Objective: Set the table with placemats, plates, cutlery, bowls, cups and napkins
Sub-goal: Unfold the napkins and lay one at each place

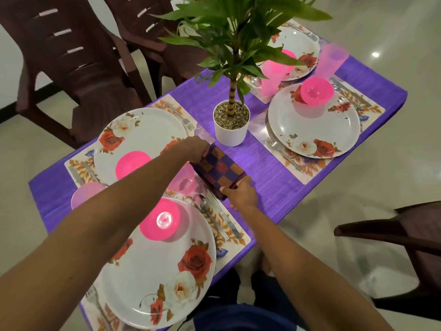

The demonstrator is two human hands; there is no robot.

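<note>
A folded checked napkin (219,169), dark blue and orange, is held over the purple tablecloth (274,168) between my two hands. My left hand (194,148) grips its far end and my right hand (239,193) grips its near end. Several floral plates sit on floral placemats: one near me (152,278), one at the left (140,132), one at the right (315,130), one far back (298,50). Each plate carries a pink bowl, such as the near one (161,220) and the right one (316,91). Pink cups (270,77) and cutlery (219,216) lie beside the plates.
A potted plant in a white pot (230,125) stands mid-table, just behind the napkin. Dark brown plastic chairs stand at the far left (71,56) and at the right (405,237). The table's near edge runs beside my legs.
</note>
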